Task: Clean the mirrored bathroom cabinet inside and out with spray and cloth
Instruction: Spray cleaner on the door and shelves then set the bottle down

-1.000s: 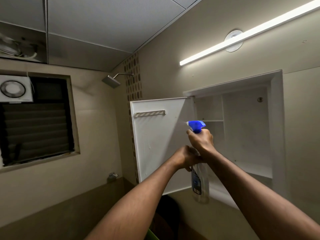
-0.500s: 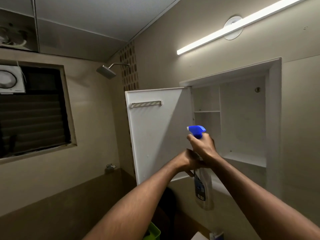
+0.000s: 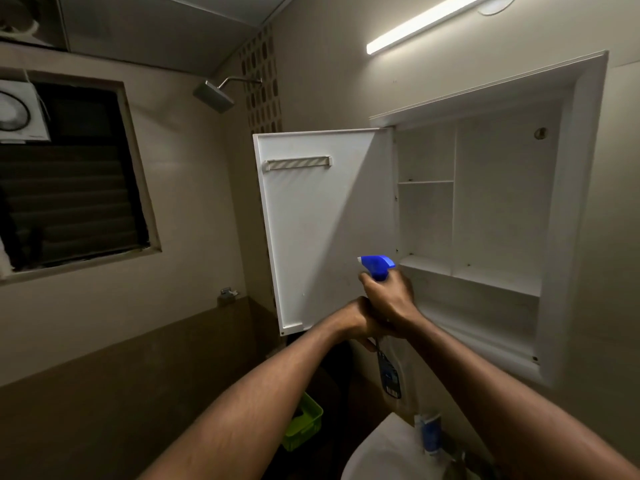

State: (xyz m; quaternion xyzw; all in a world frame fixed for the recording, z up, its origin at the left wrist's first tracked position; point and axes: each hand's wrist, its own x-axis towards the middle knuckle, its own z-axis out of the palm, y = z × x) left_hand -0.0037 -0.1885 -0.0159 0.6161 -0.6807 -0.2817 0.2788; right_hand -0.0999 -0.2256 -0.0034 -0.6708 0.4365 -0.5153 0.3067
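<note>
**Two hands on the spray, nozzle aimed at the open door**

I hold the spray bottle (image 3: 389, 362) up in front of me with both hands, because I want the nozzle steady and level with the lower part of the cabinet door (image 3: 322, 220). My right hand (image 3: 389, 297) is wrapped round the neck just under the blue trigger head (image 3: 375, 266), fingers curled tight; whether a finger sits on the trigger itself I cannot tell, since the back of my hand hides it. My left hand (image 3: 360, 322) is tucked under and against the right, curled round the bottle's upper body to take its weight. The clear body with its dark label hangs below my wrists.

The nozzle points left, toward the white inner face of the door, which is swung fully open so this side and the cabinet (image 3: 502, 209) behind it are both in reach. The shelves inside look bare, which I judge leaves every surface free for wetting. A small rail (image 3: 298, 162) sits high on the door, well above my aim.

No cloth is in view, so I take wiping as the step to come. Below me are the white basin (image 3: 381, 452), a small blue-capped bottle (image 3: 429, 434) at its rim and a green basket (image 3: 304, 424) lower down, both well apart from my hands.
</note>
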